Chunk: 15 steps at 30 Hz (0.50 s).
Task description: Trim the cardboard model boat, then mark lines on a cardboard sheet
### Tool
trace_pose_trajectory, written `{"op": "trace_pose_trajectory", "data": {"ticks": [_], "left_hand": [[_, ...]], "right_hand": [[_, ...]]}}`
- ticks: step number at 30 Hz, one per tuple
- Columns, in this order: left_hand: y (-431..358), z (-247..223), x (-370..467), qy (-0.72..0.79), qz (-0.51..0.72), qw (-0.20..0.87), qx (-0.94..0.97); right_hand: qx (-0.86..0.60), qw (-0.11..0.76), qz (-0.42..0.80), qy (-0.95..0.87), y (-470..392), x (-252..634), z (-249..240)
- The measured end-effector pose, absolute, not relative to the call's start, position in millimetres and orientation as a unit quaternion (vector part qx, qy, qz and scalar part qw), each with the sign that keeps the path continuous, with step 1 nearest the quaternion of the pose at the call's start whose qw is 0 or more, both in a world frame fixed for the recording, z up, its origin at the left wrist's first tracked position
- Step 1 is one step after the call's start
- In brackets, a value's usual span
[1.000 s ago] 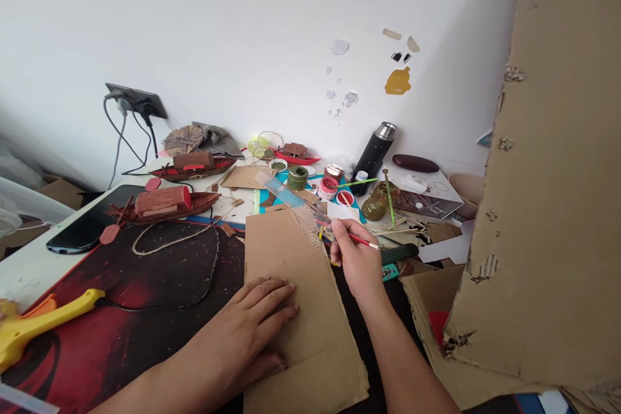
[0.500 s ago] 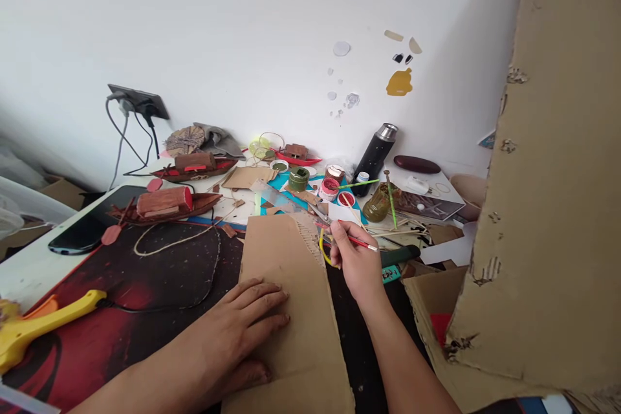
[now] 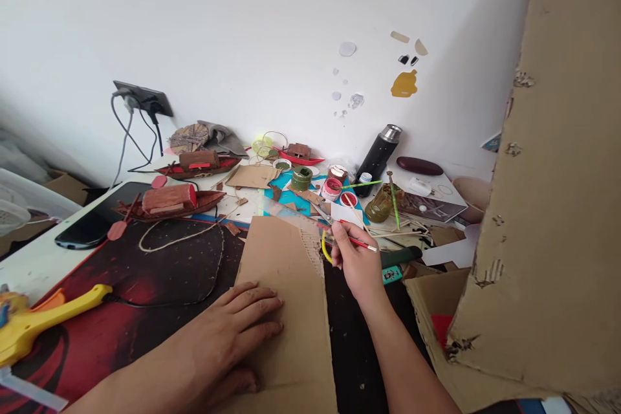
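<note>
My left hand (image 3: 242, 326) lies flat on a long brown cardboard piece (image 3: 301, 343), its fingers stretched out. Between the closed fingers of my right hand (image 3: 356, 255) is a red pencil (image 3: 363, 244), its white end pointing right. Right at those fingertips lie a clear ruler (image 3: 291, 212), slanting across the far end of the cardboard, and scissors with a yellow handle (image 3: 325, 251). Whether the fingers also touch the ruler or scissors I cannot tell. The cardboard's far right corner has a torn, corrugated patch (image 3: 311, 244).
Model boats (image 3: 169, 202) stand at the back left, near a phone (image 3: 99, 217). Paint jars (image 3: 301, 178) and a black thermos (image 3: 378, 158) sit behind the cardboard. A yellow glue gun (image 3: 72, 310) lies on the left. A tall cardboard sheet (image 3: 557, 207) rises on the right.
The near end of the cardboard has swung a little to the left, and my left hand has shifted left with it. My right hand keeps the pencil in nearly the same place.
</note>
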<state>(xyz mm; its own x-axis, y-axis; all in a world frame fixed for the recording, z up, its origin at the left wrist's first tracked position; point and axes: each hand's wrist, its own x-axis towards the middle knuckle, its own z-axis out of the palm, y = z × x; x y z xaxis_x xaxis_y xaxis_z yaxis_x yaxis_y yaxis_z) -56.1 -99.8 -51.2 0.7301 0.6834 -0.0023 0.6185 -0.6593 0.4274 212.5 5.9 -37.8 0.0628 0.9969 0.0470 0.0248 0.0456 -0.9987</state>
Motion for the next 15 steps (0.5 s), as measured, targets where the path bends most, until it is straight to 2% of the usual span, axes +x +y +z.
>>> {"op": "trace_pose_trajectory", "data": {"ticks": [15], "left_hand": [[-99.4, -58.1, -44.9, 0.349, 0.125, 0.178, 0.912]], "right_hand": [[-0.526, 0.506, 0.452, -0.513, 7.3, 211.1, -45.4]]}}
